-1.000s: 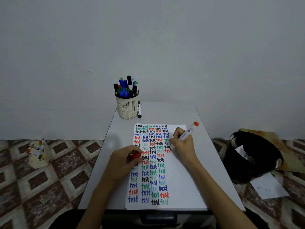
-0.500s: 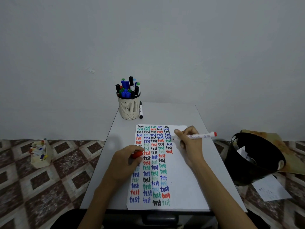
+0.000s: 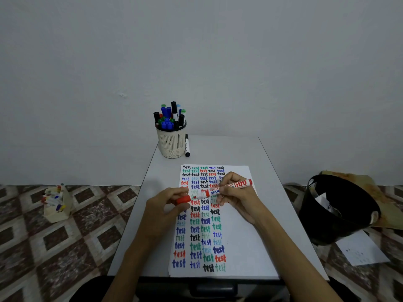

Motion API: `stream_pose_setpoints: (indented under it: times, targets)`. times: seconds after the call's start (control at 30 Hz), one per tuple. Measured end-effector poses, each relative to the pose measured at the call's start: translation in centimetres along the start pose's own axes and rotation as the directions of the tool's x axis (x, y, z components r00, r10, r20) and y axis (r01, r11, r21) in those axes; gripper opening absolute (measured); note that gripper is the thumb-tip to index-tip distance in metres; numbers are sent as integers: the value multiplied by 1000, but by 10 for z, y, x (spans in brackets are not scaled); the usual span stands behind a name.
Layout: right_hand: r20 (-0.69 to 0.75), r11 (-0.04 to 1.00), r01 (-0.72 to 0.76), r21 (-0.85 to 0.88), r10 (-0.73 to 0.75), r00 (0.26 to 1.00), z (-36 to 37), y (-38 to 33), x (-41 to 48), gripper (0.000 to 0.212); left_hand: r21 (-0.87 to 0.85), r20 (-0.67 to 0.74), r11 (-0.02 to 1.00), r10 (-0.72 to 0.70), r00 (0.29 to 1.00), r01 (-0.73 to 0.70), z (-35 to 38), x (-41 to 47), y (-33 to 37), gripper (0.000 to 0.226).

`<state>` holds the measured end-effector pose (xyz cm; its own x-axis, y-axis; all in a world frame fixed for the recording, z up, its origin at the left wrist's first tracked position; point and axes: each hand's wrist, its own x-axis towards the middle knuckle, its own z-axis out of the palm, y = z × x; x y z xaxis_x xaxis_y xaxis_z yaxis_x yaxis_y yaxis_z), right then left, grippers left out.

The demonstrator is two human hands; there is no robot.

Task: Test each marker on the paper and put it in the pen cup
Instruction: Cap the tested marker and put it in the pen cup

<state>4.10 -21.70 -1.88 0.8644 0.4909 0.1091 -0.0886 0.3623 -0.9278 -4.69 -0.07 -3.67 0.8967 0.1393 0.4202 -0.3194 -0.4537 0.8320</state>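
Red marker [image 3: 226,188] has left the paper [image 3: 239,247] and now lies level, pinched by the right hand [image 3: 237,197], tip turned toward the red cap [image 3: 183,199] pinched in the left hand [image 3: 165,205] just beside it: testing looks finished, capping next. Fingers cover part of the barrel; the pen cup [image 3: 171,144] stands well beyond both hands.

Dim, even indoor light; soft shadows, slight blur, wide-angle bending at edges.
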Motion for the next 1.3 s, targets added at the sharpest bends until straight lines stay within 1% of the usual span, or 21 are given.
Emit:
stream_pose_setpoints:
  times: [0.13,0.23,0.33,0.43,0.53,0.6,0.67,0.77,0.9,1.1,1.2,1.27,1.3]
  targets:
    - [33,1000,-9,-19,10,999,3,3,0,13,-19,18,1000,15,1000,-15,-1,0,-1,24]
    - [53,1000,-21,-19,22,998,5,4,-2,12,-32,28,999,30,999,-29,-1,0,-1,24]
    - [82,998,-68,15,67,994,10,1,-4,11,-124,-15,992,9,1000,-11,-4,0,-2,22]
    - [127,992,-124,37,119,985,13,-1,-7,14,-228,-2,973,-35,999,34,-4,-1,-1,19]
    - [96,993,-107,-49,112,989,14,0,-7,12,-275,10,961,-32,999,34,-5,0,-2,17]
    - [29,985,-39,-168,45,999,11,2,-6,15,-307,-13,951,-33,999,27,-8,0,-3,16]
    - [-22,950,14,-311,-22,1000,8,6,-4,20,-316,-33,948,-56,998,42,-9,1,-3,17]
    - [-5,907,26,-421,-31,999,9,14,-4,26,-351,-55,931,-131,990,104,-7,0,0,22]
    - [45,843,108,-526,-99,994,11,20,-3,22,-315,-87,944,-133,987,100,-8,1,3,24]
    - [63,867,79,-492,-55,996,16,14,-1,17,-203,-95,979,-44,995,24,-9,1,2,21]
    - [112,861,91,-500,-40,993,12,15,1,21,-149,-101,989,-9,995,-7,-9,0,3,20]
    - [112,847,85,-524,-30,993,10,13,4,27,-135,-117,991,9,993,-25,-8,1,4,21]
    - [112,806,104,-583,-48,993,10,10,7,30,-129,-125,991,16,992,-32,-7,1,5,21]
